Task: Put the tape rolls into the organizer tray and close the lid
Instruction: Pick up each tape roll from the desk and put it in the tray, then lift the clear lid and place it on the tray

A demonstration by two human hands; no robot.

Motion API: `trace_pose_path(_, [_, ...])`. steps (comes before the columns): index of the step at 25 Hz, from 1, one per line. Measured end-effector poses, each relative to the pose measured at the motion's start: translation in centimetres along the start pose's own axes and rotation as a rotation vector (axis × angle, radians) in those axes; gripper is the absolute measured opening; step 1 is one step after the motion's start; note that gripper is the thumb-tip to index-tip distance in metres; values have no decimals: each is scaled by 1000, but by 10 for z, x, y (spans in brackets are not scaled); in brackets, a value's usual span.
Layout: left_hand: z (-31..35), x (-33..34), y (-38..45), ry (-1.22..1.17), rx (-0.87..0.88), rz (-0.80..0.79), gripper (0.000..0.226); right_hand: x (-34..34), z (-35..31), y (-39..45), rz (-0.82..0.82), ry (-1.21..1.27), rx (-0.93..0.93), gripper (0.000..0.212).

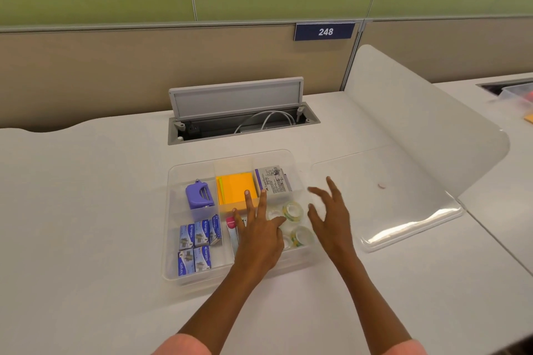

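Note:
A clear organizer tray (173,181) sits on the white desk in front of me. Several clear tape rolls with green-yellow cores (292,210) lie in its front right compartment, another tape roll (301,235) nearer me. My left hand (256,228) hovers over the tray's middle, fingers spread, thumb reaching towards the rolls, holding nothing. My right hand (328,216) is just right of the tray's right wall, fingers apart and empty. The clear lid (403,210) lies flat on the desk to the right of the tray, apart from it.
Other compartments hold a purple hole punch (199,196), orange sticky notes (235,187), a white-purple box (274,181), blue staple boxes (196,248) and a pink item (230,222). An open cable hatch (239,112) is behind the tray. A white divider panel (418,112) rises at right.

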State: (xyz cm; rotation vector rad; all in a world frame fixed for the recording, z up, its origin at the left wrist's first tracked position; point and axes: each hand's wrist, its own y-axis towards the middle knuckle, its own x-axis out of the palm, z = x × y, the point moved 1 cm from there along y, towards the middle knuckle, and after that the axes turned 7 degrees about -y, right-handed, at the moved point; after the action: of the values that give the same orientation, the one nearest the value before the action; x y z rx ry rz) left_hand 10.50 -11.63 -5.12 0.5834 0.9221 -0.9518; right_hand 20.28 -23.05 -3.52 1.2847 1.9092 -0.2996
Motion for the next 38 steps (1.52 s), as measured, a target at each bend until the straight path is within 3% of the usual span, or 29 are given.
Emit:
trace_pose_path(2, [0, -1, -1, 12, 24, 39, 36, -13, 11, -1, 152, -65, 130, 32])
trace_pose_path(3, [0, -1, -1, 10, 27, 53, 37, -19, 17, 0, 154, -165, 191, 31])
trace_pose_path(6, [3, 0, -1, -11, 8, 62, 44, -29, 38, 0, 8, -502, 287, 27])
trace_pose_path(8, [4, -1, -1, -25, 11, 76, 47, -30, 43, -5, -57, -602, 295, 21])
trace_pose_path(13, [3, -13, -3, -126, 52, 124, 55, -30, 38, -7, -74, -624, 300, 12])
trace_pose_path(16, [-7, -23, -6, -146, 84, 159, 47, -37, 30, -1, -73, -622, 286, 7])
trace_pose_path(23, [-36, -49, 1, -241, 48, 265, 42, -65, -14, 22, 170, -693, 123, 22])
trace_pose_path(26, [-42, -62, 4, -365, -19, 275, 42, -88, -40, 35, 366, -518, 47, 25])
trace_pose_path(31, [-47, -94, 1, -518, -40, 361, 40, -122, -81, 50, 658, -51, -113, 9])
trace_pose_path(36, [-69, -129, -8, -658, -83, 477, 38, -124, -105, 50, 590, 834, -9, 19])
trace_pose_path(38, [-83, -143, -11, -704, -142, 532, 37, -112, -102, 50, 523, 1023, 76, 15])
